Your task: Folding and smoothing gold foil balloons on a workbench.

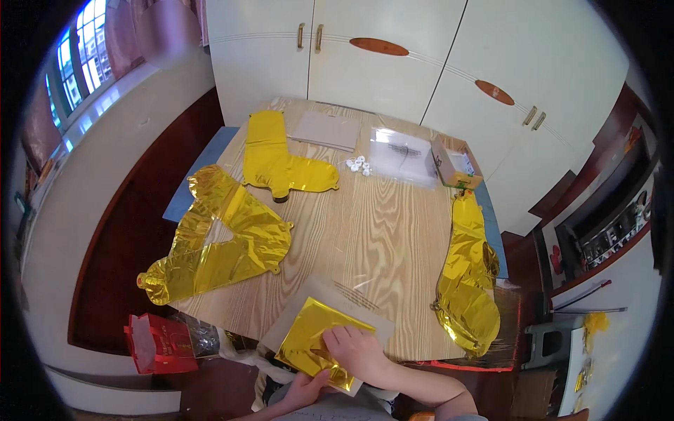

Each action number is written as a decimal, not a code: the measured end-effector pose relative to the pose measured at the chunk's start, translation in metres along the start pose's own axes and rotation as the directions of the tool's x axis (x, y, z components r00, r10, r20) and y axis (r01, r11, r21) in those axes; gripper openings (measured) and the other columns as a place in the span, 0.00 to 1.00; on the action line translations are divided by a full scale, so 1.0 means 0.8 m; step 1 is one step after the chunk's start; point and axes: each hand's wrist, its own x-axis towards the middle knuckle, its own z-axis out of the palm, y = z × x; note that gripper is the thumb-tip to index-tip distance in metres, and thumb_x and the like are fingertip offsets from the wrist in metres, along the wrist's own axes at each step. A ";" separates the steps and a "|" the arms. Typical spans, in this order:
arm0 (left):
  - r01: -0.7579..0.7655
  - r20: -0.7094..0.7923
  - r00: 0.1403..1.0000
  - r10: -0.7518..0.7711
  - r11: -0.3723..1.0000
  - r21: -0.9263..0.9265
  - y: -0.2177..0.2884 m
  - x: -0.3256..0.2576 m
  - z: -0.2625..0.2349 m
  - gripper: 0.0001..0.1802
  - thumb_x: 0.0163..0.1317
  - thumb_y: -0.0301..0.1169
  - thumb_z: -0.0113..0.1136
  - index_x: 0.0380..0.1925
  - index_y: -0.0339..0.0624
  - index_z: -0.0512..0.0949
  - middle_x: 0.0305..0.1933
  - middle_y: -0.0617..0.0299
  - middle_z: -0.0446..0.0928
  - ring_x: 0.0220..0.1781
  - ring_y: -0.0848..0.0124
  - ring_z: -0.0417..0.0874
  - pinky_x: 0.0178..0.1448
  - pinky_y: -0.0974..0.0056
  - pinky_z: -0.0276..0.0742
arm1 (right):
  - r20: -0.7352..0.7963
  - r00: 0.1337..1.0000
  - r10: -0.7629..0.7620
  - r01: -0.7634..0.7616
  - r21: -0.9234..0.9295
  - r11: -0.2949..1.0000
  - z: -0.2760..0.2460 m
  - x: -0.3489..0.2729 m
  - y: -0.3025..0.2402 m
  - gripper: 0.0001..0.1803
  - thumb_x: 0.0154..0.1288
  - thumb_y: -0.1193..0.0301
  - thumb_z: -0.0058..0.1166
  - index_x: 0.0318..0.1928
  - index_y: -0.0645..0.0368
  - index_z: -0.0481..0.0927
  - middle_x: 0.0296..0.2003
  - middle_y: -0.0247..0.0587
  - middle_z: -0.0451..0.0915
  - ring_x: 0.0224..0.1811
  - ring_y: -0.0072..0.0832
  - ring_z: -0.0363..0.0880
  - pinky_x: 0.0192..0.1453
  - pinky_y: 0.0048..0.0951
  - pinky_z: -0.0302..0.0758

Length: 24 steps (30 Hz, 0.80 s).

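Observation:
A folded gold foil balloon [298, 344] lies on a pale grey flat sheet [393, 330] at the table's near edge, close to my body. My right hand [359, 356] rests over the balloon with its fingers curled and pressed together, pinching the wrinkled foil near its middle. At the balloon's lower edge, my left hand [302, 393] grips the side; its thumb shows on top, while its other fingers are mostly hidden. Flat gold foil balloons lie spread around: a triangular one [189, 263] on the left, an angled one [263, 151] at the back left, and a long one [463, 259] on the right.
On the wood-grain table [365, 231] sit a grey board [326, 130], small white pieces [359, 166], a clear plastic packet [400, 156] and a cardboard box [455, 163]. A red bag [161, 344] stands on the floor at left. White cabinets [379, 70] close off the back.

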 end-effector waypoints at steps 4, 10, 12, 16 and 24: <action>0.157 0.056 0.985 -0.161 0.986 0.058 0.019 -0.019 -0.033 0.15 0.73 0.28 0.46 0.56 0.33 0.68 0.47 0.52 0.79 0.46 0.64 0.84 0.44 0.64 0.83 | -0.019 1.000 -0.021 0.022 0.026 0.999 0.002 -0.004 -0.003 0.09 0.50 0.67 0.55 0.33 0.53 0.73 0.27 0.30 0.69 0.30 0.23 0.73 0.29 0.25 0.72; 0.143 -0.060 0.989 -0.135 0.977 0.159 0.020 -0.013 -0.036 0.14 0.73 0.29 0.47 0.51 0.28 0.72 0.40 0.49 0.82 0.39 0.62 0.86 0.41 0.65 0.83 | 0.029 0.998 -0.057 0.056 0.041 0.998 0.004 -0.008 -0.012 0.12 0.50 0.67 0.54 0.36 0.55 0.74 0.28 0.30 0.70 0.31 0.24 0.73 0.30 0.24 0.72; 0.124 -0.067 0.991 -0.115 0.981 0.148 0.025 -0.006 -0.028 0.13 0.72 0.28 0.49 0.49 0.28 0.74 0.39 0.50 0.82 0.39 0.63 0.86 0.40 0.65 0.83 | 0.020 0.997 -0.079 0.077 0.083 0.994 0.005 -0.010 -0.017 0.13 0.50 0.67 0.54 0.38 0.56 0.75 0.29 0.30 0.71 0.32 0.24 0.74 0.31 0.24 0.72; 0.114 -0.077 0.992 -0.104 0.983 0.141 0.032 0.006 -0.018 0.11 0.70 0.27 0.51 0.45 0.28 0.76 0.39 0.51 0.83 0.38 0.65 0.86 0.39 0.66 0.82 | 0.038 0.995 -0.092 0.087 0.114 0.990 0.001 -0.012 -0.014 0.15 0.50 0.67 0.53 0.41 0.57 0.75 0.30 0.30 0.72 0.33 0.25 0.74 0.32 0.25 0.73; 0.194 -0.084 0.978 -0.191 0.981 0.029 0.031 0.009 -0.017 0.08 0.69 0.25 0.53 0.44 0.34 0.77 0.43 0.56 0.82 0.43 0.68 0.85 0.40 0.68 0.80 | 0.041 0.994 -0.102 0.095 0.150 0.984 0.002 -0.018 -0.013 0.17 0.51 0.65 0.54 0.42 0.55 0.75 0.31 0.30 0.72 0.35 0.25 0.74 0.33 0.25 0.72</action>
